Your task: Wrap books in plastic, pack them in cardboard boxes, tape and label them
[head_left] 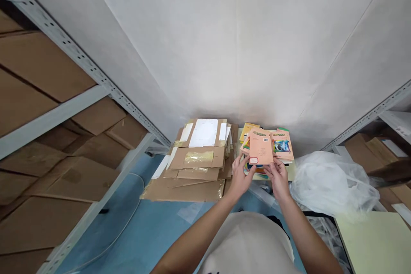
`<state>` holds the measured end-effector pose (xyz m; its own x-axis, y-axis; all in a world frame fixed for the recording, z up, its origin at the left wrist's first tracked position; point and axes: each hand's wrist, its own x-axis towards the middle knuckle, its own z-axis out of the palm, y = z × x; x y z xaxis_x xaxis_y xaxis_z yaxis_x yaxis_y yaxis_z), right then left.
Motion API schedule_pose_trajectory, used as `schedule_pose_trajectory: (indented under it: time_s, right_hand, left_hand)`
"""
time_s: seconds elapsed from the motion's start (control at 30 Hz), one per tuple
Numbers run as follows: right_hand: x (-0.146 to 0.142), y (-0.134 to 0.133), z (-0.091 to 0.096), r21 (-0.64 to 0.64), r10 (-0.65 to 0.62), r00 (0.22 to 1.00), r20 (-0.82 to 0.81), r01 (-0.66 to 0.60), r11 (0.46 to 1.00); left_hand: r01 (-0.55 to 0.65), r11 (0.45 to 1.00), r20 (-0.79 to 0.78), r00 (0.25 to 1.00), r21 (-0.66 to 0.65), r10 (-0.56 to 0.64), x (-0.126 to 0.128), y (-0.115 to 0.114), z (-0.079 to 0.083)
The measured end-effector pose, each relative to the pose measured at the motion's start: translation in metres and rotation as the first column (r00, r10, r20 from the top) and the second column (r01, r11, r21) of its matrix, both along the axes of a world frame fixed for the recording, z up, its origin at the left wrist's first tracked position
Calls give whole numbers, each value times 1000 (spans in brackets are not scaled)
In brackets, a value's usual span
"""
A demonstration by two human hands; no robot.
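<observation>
Left hand: the left hand [239, 176] reaches in from the near side, and its fingers pinch the near-left edge of a thin salmon-pink paper booklet [260, 149].
Right hand: the right hand [278, 178] grips the same booklet at its near-right corner. The fingers under the cover are hidden.
Booklet: it is held flat, just above a pile of colourful paperback books [283, 146]. A barcode and a small red-framed label face up, but the print is too small to read.
Book pile: it lies on the blue floor [154, 231] against the far white wall. The booklet covers its left part, so the number of books cannot be told.
Left of the pile: a stack of flattened brown cardboard boxes [197, 167] sits just beside it.
Right of the pile: a crumpled clear plastic bag [332, 186] hides the floor there.
Near right: a pale yellow flat sheet [375, 239] is cut off by the frame edge.
Far left: a grey metal shelving rack [96, 72] holds brown cartons, seen only in part.
Bottom edge: the person's light garment blocks the nearest floor.
</observation>
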<state>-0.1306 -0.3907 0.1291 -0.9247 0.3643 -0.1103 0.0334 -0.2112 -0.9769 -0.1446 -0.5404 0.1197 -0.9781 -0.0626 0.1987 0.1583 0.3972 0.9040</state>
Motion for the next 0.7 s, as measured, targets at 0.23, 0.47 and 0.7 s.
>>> schedule_pose_trajectory:
  time_s: [0.23,0.47,0.7]
  right_hand:
    - [19,19,6,-63,-75,996,41,78,995]
    - [59,56,17,-55,-105,992,63,109,993]
    - [138,141,36,-33,-221,973,66,224,974]
  left_hand:
    - [143,878,122,968,457,-221,8,16,-2]
    - [321,912,-29,945,255,-325,14,47,-6]
    - [509,857,-180,838,-81,-515,24,122,0]
